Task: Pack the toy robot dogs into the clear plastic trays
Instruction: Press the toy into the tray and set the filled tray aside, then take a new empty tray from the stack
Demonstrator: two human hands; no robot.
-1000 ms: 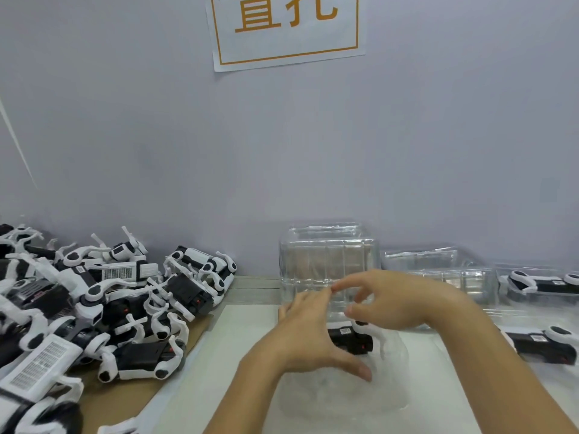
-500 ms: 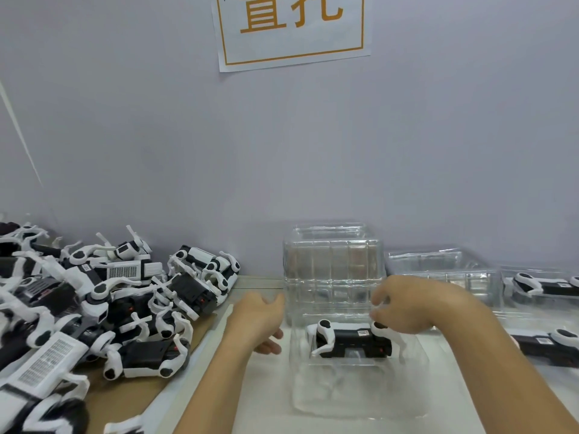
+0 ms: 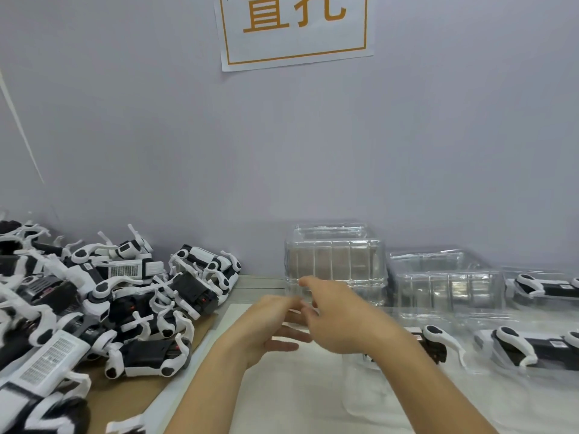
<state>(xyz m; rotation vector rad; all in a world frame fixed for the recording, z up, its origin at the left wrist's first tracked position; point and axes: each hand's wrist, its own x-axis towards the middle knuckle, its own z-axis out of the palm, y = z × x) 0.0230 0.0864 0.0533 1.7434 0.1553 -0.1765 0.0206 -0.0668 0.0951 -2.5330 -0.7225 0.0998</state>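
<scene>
1. Pale grey wall and a white paper sign with orange characters (image 3: 294,26) back a light worktable (image 3: 291,386), with brown cardboard (image 3: 131,389) under the left side.
2. Done so far, I judge: three black-and-white toy robot dogs sit in clear plastic trays at right, far right (image 3: 545,288), near right (image 3: 529,350) and centre (image 3: 438,341).
3. Left: a big heap of unpacked black-and-white toy dogs (image 3: 103,308) at left, and stacks of empty clear trays (image 3: 335,264) (image 3: 445,283) by the wall.
4. Left hand (image 3: 269,327) and right hand (image 3: 338,321) hover together near the taller stack, fingers loosely spread and blurred; neither visibly holds anything.
5. The right forearm hides most of the centre tray's dog; tray edges are hard to trace.
</scene>
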